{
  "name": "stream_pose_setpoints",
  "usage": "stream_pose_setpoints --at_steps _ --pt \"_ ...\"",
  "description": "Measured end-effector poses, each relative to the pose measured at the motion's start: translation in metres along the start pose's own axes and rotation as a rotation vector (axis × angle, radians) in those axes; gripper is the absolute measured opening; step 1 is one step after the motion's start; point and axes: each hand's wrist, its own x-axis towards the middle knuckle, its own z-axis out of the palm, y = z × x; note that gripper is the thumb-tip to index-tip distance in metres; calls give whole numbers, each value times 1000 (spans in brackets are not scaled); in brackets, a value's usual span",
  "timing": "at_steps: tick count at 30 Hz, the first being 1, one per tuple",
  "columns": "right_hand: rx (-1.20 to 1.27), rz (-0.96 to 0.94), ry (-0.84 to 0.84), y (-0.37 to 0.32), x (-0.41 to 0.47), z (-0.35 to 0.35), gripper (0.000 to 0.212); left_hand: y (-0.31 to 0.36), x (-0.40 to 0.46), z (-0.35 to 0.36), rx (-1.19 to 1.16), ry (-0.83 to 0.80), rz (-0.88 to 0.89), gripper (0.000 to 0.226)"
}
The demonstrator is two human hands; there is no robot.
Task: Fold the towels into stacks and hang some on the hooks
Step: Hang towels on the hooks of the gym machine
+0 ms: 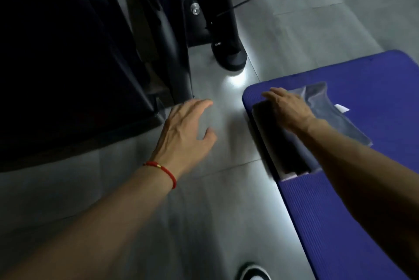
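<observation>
From the head camera, the right hand (289, 109) is lying palm down with its fingers straight and flat, pressing on the far end of a dark folded towel (280, 143); nothing is being pinched or curled round. The towel is lying along the near-left edge of a blue mat (340, 211), stretching from under the hand back toward the person, with a pale edge showing at its near end. Just beside the hand, to its right, a clear plastic bag (328, 107) is resting on the mat. The left hand (186, 134) is hovering over the grey floor (204, 211), fingers spread and holding nothing, well apart from the towel. A red bracelet (162, 169) is circling its wrist.
</observation>
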Motion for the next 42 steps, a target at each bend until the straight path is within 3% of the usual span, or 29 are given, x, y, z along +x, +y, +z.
stream_pose_setpoints --at_steps 3,5,8,10,13,17,20,23,26,28,32,34,39,42 --pt "-152 47 -147 19 29 -6 44 -24 24 14 228 -22 224 64" --pt "-199 45 -160 27 32 -5 37 -28 36 18 329 -69 294 65" --pt "-243 -13 -54 31 20 -8 29 -23 42 11 333 -61 269 67" --pt "-114 -18 28 26 7 -28 20 -16 38 1 326 -89 218 68" --pt "105 -83 86 3 -15 -76 19 0 23 -23 238 -83 172 72" --pt "318 -295 180 -66 -36 -136 28 15 7 -66 -14 -85 128 62" --pt "526 -519 185 -127 -41 -169 29 13 -2 -106 -219 -73 94 66" --pt "697 -745 261 -186 -48 -195 25 2 -27 -153 -152 76 85 65" --pt "927 -856 307 -244 -51 -212 28 -11 -56 -203 -96 294 72 45" --pt "994 -895 374 -282 -49 -221 28 -18 -70 -238 -114 348 59 40" --pt "764 -929 713 -353 -53 -244 29 -31 -102 -305 -330 355 -41 39" --pt "711 -976 791 -385 -59 -256 22 -40 -123 -328 -441 385 -62 35" --pt "860 -1100 528 -453 -82 -295 11 -63 -158 -359 -780 625 -34 24" --pt "872 -1129 514 -491 -88 -315 8 -72 -168 -380 -858 733 57 19"
